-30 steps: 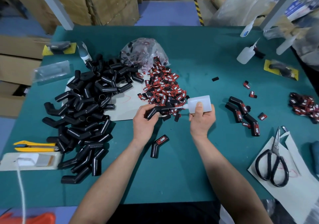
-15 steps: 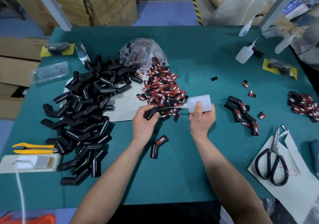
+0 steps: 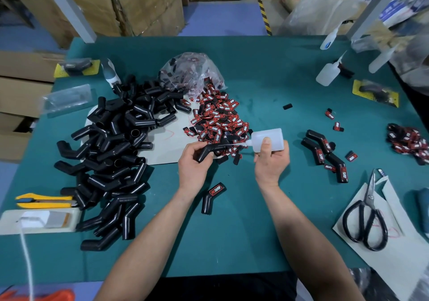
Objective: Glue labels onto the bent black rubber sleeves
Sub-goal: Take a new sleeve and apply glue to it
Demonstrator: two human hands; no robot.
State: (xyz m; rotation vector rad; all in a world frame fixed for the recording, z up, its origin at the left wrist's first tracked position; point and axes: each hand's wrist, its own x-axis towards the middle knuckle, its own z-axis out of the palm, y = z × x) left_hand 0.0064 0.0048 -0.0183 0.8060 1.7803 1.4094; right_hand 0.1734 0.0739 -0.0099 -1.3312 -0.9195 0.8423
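Gluing step in hand. Left hand [image 3: 194, 161] curls its fingers round a bent black rubber sleeve [image 3: 210, 151]. Right hand [image 3: 271, 159] grips a translucent plastic glue bottle [image 3: 269, 139], thumb pressing, nozzle at the sleeve's far arm. Next move, judged: press on a red-and-black label from the pile [image 3: 218, 119] just beyond the fingertips.

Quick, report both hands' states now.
Left hand: closed, holding a bent black sleeve.
Right hand: closed, holding the glue bottle.

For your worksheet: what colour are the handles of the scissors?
The scissors have black handles, clearest in the head view.
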